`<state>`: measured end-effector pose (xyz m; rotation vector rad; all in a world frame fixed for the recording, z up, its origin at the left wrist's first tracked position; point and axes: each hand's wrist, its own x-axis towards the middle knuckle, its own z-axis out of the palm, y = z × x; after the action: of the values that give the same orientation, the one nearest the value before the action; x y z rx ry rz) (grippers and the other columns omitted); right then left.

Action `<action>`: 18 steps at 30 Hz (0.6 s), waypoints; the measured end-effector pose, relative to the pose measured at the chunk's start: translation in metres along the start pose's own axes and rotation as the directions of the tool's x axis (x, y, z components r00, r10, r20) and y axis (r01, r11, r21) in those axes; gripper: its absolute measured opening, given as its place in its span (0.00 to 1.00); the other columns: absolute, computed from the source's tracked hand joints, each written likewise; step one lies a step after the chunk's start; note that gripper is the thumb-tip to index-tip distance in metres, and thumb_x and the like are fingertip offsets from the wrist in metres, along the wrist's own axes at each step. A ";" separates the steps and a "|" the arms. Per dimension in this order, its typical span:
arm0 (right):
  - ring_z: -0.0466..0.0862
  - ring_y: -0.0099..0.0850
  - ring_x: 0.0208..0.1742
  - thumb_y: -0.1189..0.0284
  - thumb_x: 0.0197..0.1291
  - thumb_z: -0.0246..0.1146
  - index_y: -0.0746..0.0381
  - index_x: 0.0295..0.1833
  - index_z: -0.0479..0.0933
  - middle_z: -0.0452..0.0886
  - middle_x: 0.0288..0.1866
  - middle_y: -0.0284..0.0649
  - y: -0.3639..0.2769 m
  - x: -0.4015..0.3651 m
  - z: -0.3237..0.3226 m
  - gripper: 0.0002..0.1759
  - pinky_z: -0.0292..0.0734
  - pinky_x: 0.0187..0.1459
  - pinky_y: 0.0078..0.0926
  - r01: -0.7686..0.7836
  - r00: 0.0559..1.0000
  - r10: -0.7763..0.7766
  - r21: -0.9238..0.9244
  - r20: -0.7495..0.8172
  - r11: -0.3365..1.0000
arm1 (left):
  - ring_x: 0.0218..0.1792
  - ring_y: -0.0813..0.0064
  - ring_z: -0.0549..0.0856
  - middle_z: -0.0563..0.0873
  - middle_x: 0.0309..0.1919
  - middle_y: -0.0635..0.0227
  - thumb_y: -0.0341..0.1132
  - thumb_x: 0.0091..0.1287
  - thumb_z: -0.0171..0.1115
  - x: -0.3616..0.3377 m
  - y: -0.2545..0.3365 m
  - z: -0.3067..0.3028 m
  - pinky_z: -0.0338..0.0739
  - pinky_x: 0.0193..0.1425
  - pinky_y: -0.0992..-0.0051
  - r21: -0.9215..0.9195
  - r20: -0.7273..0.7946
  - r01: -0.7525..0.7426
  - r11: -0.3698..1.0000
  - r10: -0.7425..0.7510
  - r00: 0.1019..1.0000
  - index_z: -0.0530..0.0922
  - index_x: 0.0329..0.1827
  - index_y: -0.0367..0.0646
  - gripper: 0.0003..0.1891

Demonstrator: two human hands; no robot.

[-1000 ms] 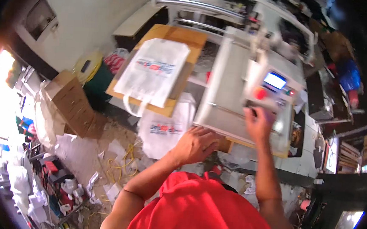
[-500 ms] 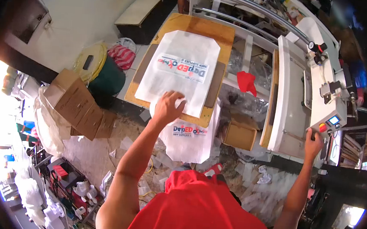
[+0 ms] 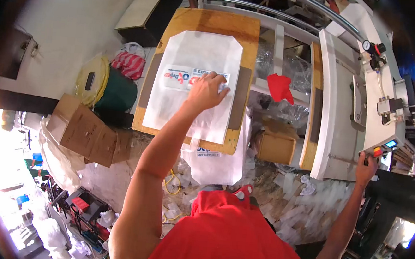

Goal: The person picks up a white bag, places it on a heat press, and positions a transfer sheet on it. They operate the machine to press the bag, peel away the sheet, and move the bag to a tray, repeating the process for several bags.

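Observation:
A white bag (image 3: 185,108) with squared-off corners lies flat on the wooden platen board (image 3: 176,26). Printed transfer sheets (image 3: 173,76) with red and blue lettering lie across its middle. My left hand (image 3: 207,92) rests over the right-hand print, fingers bent and spread, covering part of it. Whether the fingertips pinch the sheet's edge is hard to see. At the right, my right hand (image 3: 367,170) is closed around a dark handle at the front of the heat press head (image 3: 386,120), close by its red button and small lit display. The handle itself is mostly hidden.
Another printed white bag (image 3: 214,166) hangs below the board's near edge. A red cloth (image 3: 280,88) lies on the frame between the boards, above an open cardboard box (image 3: 277,146). Cartons (image 3: 80,130) and a green bin (image 3: 116,92) stand left. Scraps (image 3: 308,208) litter the floor.
My left hand has moved up and right, from the bag's lower part onto the print. My right hand stays at the press handle. The view has shifted slightly.

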<state>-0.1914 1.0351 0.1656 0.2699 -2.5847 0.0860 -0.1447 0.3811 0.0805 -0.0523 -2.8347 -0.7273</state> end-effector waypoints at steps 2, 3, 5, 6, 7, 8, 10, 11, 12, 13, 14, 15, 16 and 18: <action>0.79 0.49 0.37 0.63 0.58 0.70 0.65 0.31 0.78 0.79 0.32 0.47 -0.010 0.003 -0.010 0.16 0.71 0.42 0.46 -0.030 0.998 0.031 -0.024 0.063 0.999 | 0.48 0.54 0.83 0.85 0.43 0.58 0.38 0.60 0.68 0.017 -0.009 0.006 0.78 0.54 0.59 -0.032 -0.067 -0.045 0.998 0.043 0.997 0.84 0.46 0.44 0.13; 0.79 0.49 0.37 0.63 0.58 0.70 0.65 0.31 0.78 0.79 0.32 0.47 -0.012 0.003 -0.010 0.16 0.71 0.42 0.46 -0.033 0.997 0.035 -0.025 0.066 0.999 | 0.48 0.54 0.83 0.85 0.43 0.58 0.35 0.61 0.66 0.025 -0.012 0.008 0.78 0.53 0.58 -0.024 -0.066 -0.083 0.996 0.081 0.995 0.84 0.46 0.44 0.11; 0.79 0.49 0.36 0.63 0.58 0.70 0.65 0.32 0.78 0.79 0.31 0.47 -0.013 0.003 -0.007 0.16 0.71 0.42 0.46 0.108 0.988 -0.114 -0.054 -0.105 0.993 | 0.47 0.53 0.84 0.85 0.44 0.59 0.35 0.61 0.65 0.040 -0.015 0.010 0.79 0.50 0.58 0.011 -0.063 -0.147 0.989 0.147 0.987 0.84 0.45 0.45 0.11; 0.79 0.49 0.36 0.63 0.58 0.70 0.65 0.32 0.78 0.79 0.31 0.47 -0.011 0.003 -0.007 0.16 0.71 0.42 0.46 0.104 0.989 -0.109 -0.054 -0.101 0.993 | 0.47 0.53 0.84 0.85 0.44 0.59 0.35 0.61 0.65 0.042 -0.016 0.013 0.79 0.50 0.58 0.010 -0.057 -0.148 0.989 0.149 0.987 0.84 0.45 0.45 0.11; 0.78 0.48 0.36 0.62 0.58 0.70 0.66 0.31 0.78 0.79 0.30 0.47 -0.009 0.002 -0.007 0.16 0.71 0.42 0.46 0.092 0.992 -0.095 -0.038 -0.082 0.995 | 0.47 0.53 0.84 0.85 0.44 0.59 0.37 0.61 0.65 0.045 -0.010 0.010 0.79 0.51 0.58 0.004 0.025 -0.039 0.999 0.039 0.999 0.84 0.45 0.45 0.11; 0.77 0.48 0.35 0.62 0.58 0.70 0.66 0.31 0.78 0.78 0.29 0.47 -0.007 0.002 -0.005 0.17 0.71 0.41 0.46 0.081 0.995 -0.082 -0.020 -0.065 0.997 | 0.47 0.53 0.84 0.85 0.45 0.59 0.38 0.61 0.66 0.048 -0.006 0.007 0.79 0.51 0.58 0.009 0.104 0.073 0.997 -0.073 0.992 0.83 0.44 0.46 0.11; 0.77 0.48 0.34 0.62 0.58 0.70 0.66 0.31 0.78 0.78 0.29 0.47 -0.008 0.001 -0.007 0.17 0.71 0.40 0.46 0.072 0.996 -0.074 -0.031 -0.056 0.997 | 0.47 0.54 0.84 0.85 0.45 0.58 0.39 0.61 0.66 0.045 -0.001 0.001 0.79 0.51 0.59 -0.024 0.138 0.151 0.988 -0.146 0.980 0.83 0.43 0.45 0.11; 0.77 0.47 0.34 0.62 0.59 0.70 0.67 0.31 0.77 0.78 0.29 0.47 -0.008 -0.001 -0.006 0.18 0.71 0.40 0.46 0.061 0.997 -0.064 -0.053 -0.050 0.997 | 0.47 0.54 0.84 0.85 0.44 0.57 0.41 0.61 0.66 0.039 -0.005 -0.004 0.79 0.52 0.60 -0.065 0.172 0.222 0.973 -0.208 0.963 0.82 0.43 0.44 0.12; 0.77 0.47 0.34 0.62 0.59 0.70 0.67 0.31 0.77 0.78 0.29 0.47 -0.008 -0.001 -0.006 0.18 0.71 0.40 0.46 0.072 0.996 -0.074 -0.030 -0.049 0.997 | 0.47 0.54 0.84 0.85 0.44 0.57 0.41 0.61 0.66 0.032 -0.013 -0.011 0.79 0.52 0.60 -0.049 0.165 0.239 0.970 -0.228 0.960 0.82 0.43 0.44 0.12; 0.77 0.47 0.33 0.62 0.60 0.69 0.67 0.30 0.76 0.77 0.29 0.48 -0.006 -0.001 -0.006 0.18 0.71 0.39 0.46 0.057 0.998 -0.058 -0.030 -0.033 0.998 | 0.48 0.54 0.84 0.85 0.44 0.56 0.40 0.62 0.65 0.024 -0.022 -0.019 0.79 0.53 0.60 -0.064 0.068 0.271 0.960 -0.267 0.961 0.82 0.43 0.43 0.12; 0.77 0.48 0.33 0.63 0.61 0.69 0.68 0.29 0.75 0.77 0.28 0.49 -0.007 0.000 -0.007 0.19 0.71 0.38 0.45 0.039 0.999 -0.039 -0.034 -0.016 0.999 | 0.48 0.54 0.84 0.85 0.44 0.55 0.40 0.62 0.65 0.017 -0.032 -0.026 0.78 0.53 0.61 -0.083 -0.026 0.296 0.952 -0.299 0.954 0.82 0.43 0.42 0.13; 0.77 0.48 0.33 0.63 0.61 0.69 0.68 0.29 0.75 0.77 0.28 0.49 -0.007 0.000 -0.007 0.19 0.71 0.38 0.45 0.044 0.999 -0.044 -0.022 -0.014 0.999 | 0.49 0.53 0.84 0.85 0.46 0.54 0.39 0.62 0.64 0.007 -0.054 -0.037 0.78 0.54 0.61 -0.058 -0.085 0.311 0.949 -0.315 0.945 0.82 0.44 0.40 0.13; 0.76 0.47 0.31 0.64 0.62 0.69 0.68 0.28 0.74 0.76 0.27 0.48 -0.011 0.002 -0.010 0.19 0.70 0.37 0.44 0.036 0.999 -0.037 -0.010 -0.007 0.999 | 0.49 0.53 0.84 0.85 0.47 0.54 0.39 0.61 0.64 -0.004 -0.077 -0.044 0.78 0.55 0.60 -0.137 -0.154 0.353 0.926 -0.372 0.915 0.82 0.46 0.40 0.14; 0.75 0.46 0.30 0.64 0.62 0.68 0.68 0.28 0.73 0.75 0.25 0.48 -0.011 0.002 -0.009 0.19 0.69 0.35 0.43 0.032 0.999 -0.032 0.008 0.000 0.999 | 0.47 0.54 0.85 0.85 0.44 0.52 0.35 0.60 0.65 -0.030 -0.110 -0.066 0.78 0.53 0.61 -0.054 -0.222 0.461 0.885 -0.461 0.859 0.82 0.45 0.38 0.13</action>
<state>-0.1859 1.0249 0.1742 0.3139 -2.5799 0.0844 -0.1123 0.2534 0.0790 0.6925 -2.6370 -0.7606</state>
